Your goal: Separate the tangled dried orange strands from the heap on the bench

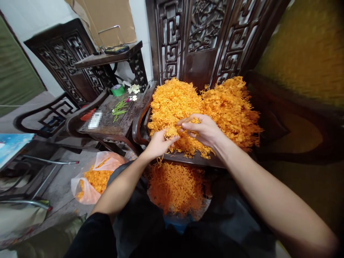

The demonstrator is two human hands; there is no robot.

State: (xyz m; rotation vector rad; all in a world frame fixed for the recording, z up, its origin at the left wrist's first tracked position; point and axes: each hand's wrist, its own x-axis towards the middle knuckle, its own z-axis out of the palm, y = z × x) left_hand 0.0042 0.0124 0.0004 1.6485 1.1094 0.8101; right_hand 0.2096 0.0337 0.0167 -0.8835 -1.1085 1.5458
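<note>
A large heap of thin, branching orange pieces (174, 102), which look like artificial flower parts, lies on the seat of a dark carved wooden chair (199, 159). Over the front of this heap, my left hand (158, 143) holds a small tangled orange clump (171, 133) between thumb and fingers. My right hand (202, 129) is just right of the clump. Its thumb and forefinger are pinched together, and whatever sits between the tips is too small to make out. A second, darker orange heap (231, 111) adjoins the first on the right.
Below the seat, between my knees, is a container of loose orange strands (176, 186). An open plastic bag (98, 156) with orange pieces stands on the floor at left. Green tape (117, 90), green stems (120, 108) and white pieces (133, 89) lie on a side table (107, 125).
</note>
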